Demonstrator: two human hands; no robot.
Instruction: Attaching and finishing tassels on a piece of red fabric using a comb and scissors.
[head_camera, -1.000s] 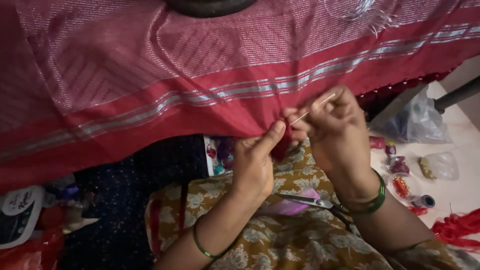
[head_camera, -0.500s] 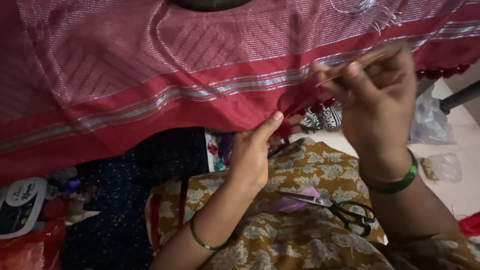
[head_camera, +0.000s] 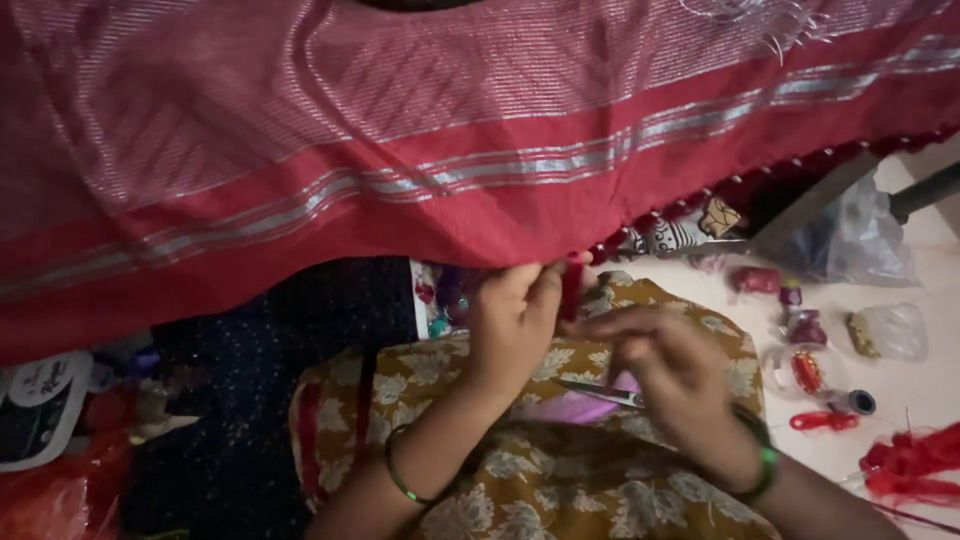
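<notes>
A red woven cloth (head_camera: 420, 150) with silver stripes hangs across the upper view. My left hand (head_camera: 512, 325) pinches its lower hem, where a small red tassel (head_camera: 571, 290) hangs. My right hand (head_camera: 668, 375) is lower, over my lap, with fingers drawn together; whether it holds a needle or thread I cannot tell. Scissors (head_camera: 600, 392) lie on my lap just under that hand. Both wrists carry green bangles.
My lap is covered by a yellow floral garment (head_camera: 520, 480). On the white floor to the right lie red thread bundles (head_camera: 910, 470), small spools (head_camera: 805, 325), clear plastic bags (head_camera: 890, 330) and a metal bar (head_camera: 820, 200). Dark blue cloth (head_camera: 240, 400) and packets lie left.
My right hand has dropped from the hem down to my lap beside the scissors. My left hand stays pinching the cloth edge. The view has shifted slightly.
</notes>
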